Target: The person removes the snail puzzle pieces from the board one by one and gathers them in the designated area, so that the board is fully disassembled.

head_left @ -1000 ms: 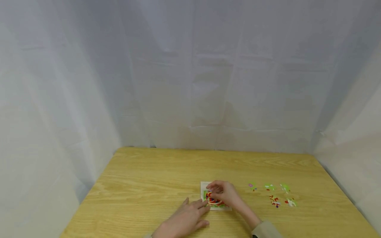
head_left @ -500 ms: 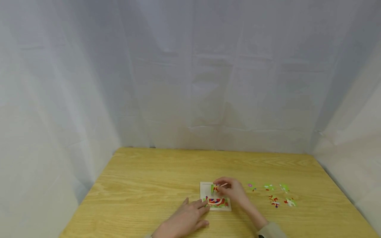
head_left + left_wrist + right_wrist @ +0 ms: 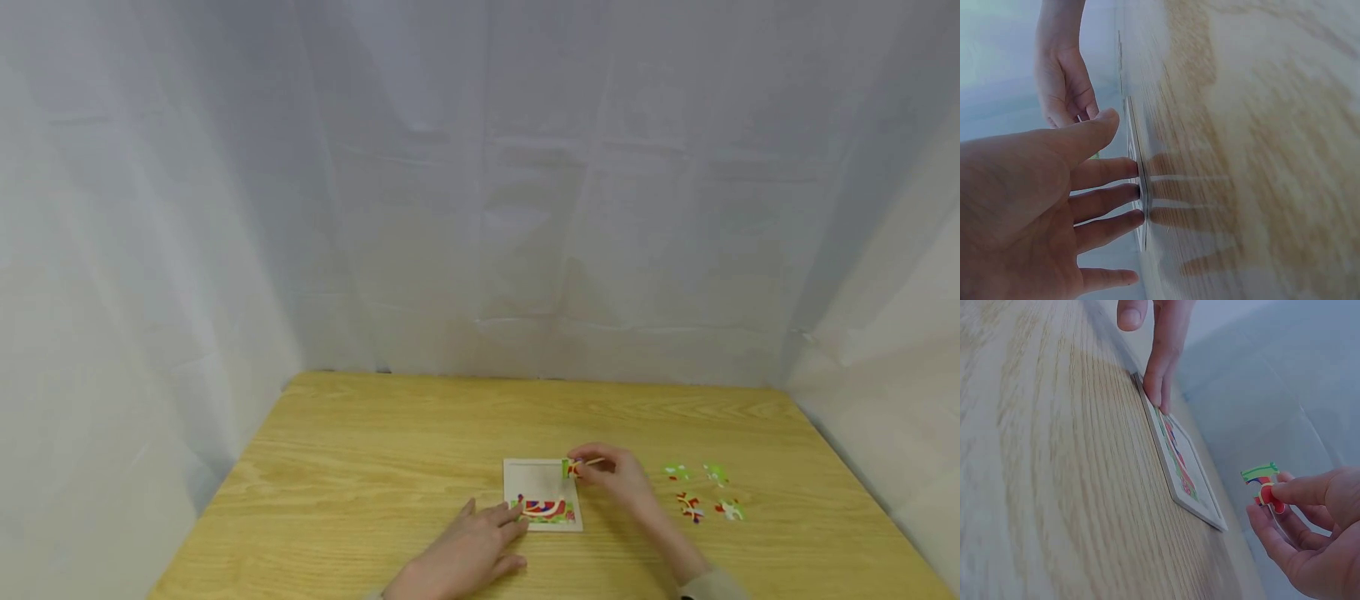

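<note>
My left hand (image 3: 480, 537) lies palm down with fingers straight, its fingertips on the near-left edge of a small pale puzzle board (image 3: 536, 479). Fitted pieces (image 3: 546, 512) in red, blue, yellow and green fill the board's near strip; bare backing shows beyond them. Over the board's far right corner, my right hand (image 3: 618, 482) pinches a jigsaw piece (image 3: 1266, 484) between thumb and fingers. Green at one end and red, blue and yellow elsewhere, the piece is raised above the board in the right wrist view. Part of it is hidden by the fingertips.
Several loose jigsaw pieces lie on the wooden table (image 3: 375, 467) to the right, among them a green one (image 3: 715, 474) and a red one (image 3: 690, 507). Pale sheeting (image 3: 480, 250) hangs behind the table and along both sides.
The right hand has lifted a jigsaw piece off the board and moved right and away with it. It now covers the spot of the leftmost loose piece. The left hand stays put.
</note>
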Tool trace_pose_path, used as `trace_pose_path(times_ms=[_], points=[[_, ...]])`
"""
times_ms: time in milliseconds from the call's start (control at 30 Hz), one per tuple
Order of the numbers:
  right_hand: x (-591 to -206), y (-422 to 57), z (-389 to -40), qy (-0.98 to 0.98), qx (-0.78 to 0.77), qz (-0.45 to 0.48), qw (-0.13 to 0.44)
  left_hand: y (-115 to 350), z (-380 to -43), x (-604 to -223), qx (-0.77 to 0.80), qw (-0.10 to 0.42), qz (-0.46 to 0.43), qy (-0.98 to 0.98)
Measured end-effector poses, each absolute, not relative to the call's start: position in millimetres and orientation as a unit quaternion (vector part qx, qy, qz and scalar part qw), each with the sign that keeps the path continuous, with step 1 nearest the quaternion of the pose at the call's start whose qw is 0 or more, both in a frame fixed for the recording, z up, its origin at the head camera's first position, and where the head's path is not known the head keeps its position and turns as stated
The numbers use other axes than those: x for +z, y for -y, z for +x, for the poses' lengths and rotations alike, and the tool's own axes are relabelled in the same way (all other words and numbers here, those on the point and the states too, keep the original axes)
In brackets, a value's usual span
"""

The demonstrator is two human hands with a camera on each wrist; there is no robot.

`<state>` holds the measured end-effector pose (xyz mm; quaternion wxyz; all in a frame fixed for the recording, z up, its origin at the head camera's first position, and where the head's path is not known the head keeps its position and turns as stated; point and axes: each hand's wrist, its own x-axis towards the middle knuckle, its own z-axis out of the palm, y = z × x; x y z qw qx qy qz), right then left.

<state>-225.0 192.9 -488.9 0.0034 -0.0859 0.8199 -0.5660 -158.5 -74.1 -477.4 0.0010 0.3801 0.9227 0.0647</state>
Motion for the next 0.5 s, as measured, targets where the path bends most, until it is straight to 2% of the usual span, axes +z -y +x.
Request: trace_pose_path(times_ms=[500], points=[[-483.8, -230.4, -216.7, -0.818, -0.573, -0.056, -0.002, 74.4, -157.4, -477.2, 0.072, -0.006, 0.384, -0.921]])
